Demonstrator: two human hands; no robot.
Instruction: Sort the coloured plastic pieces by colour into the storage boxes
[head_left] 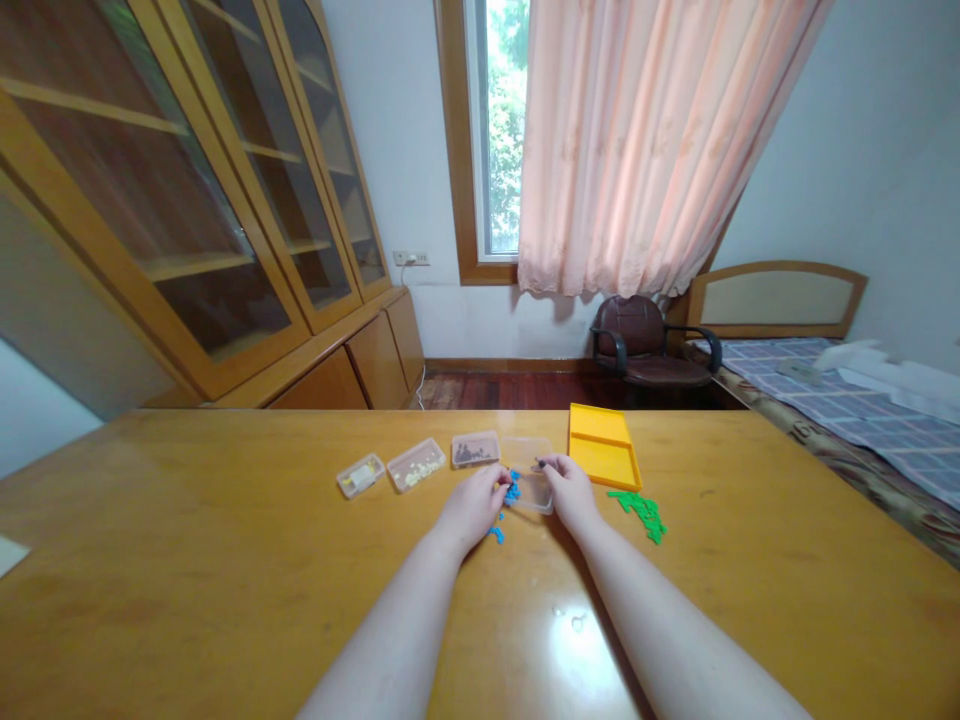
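A clear plastic box (534,494) lies between my hands, its see-through lid (527,449) folded back behind it. Small blue pieces (513,490) are heaped at the box's left side. My left hand (474,507) has its fingers pinched at these pieces; what lies between the fingertips is mostly hidden. My right hand (572,493) is closed on the right edge of the box, with a small dark spot at its fingertips. A few loose blue pieces (496,535) lie on the table below my left hand.
Left of the box stand plastic boxes with dark pieces (474,453), cream pieces (424,472) and white and yellow items (363,473). A yellow open case (606,462) and a pile of green pieces (643,514) lie to the right on the wooden table (225,590).
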